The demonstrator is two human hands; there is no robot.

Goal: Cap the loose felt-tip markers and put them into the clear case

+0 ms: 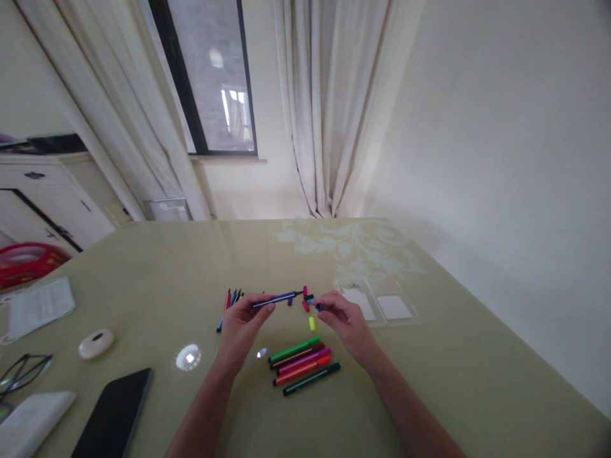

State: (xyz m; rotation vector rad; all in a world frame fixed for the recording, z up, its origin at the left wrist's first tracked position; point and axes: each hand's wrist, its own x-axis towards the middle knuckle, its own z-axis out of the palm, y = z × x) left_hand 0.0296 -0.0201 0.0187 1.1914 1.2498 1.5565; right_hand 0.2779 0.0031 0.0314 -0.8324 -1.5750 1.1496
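My left hand point(238, 331) is closed around a blue-purple marker point(281, 299), whose dark bare tip points right. Between the fingertips of my right hand point(348, 321) is a small dark blue marker cap point(319, 306), a short way from that tip. Behind the left hand lie several uncapped markers point(227, 301), partly hidden by it. Loose caps point(306, 306) in pink, red and blue are scattered between the hands, with a yellow cap point(312, 324) nearer me. Below them, several capped markers point(300, 374) lie side by side, green, dark red, magenta, orange-red and dark green.
A clear plastic case point(415, 318) with white cards lies open right of my hands. On the left are a black phone point(114, 413), a white box-like item point(38, 420), glasses point(28, 369), a round white object point(96, 344) and a pale packet point(42, 307). A wall borders the table's right side.
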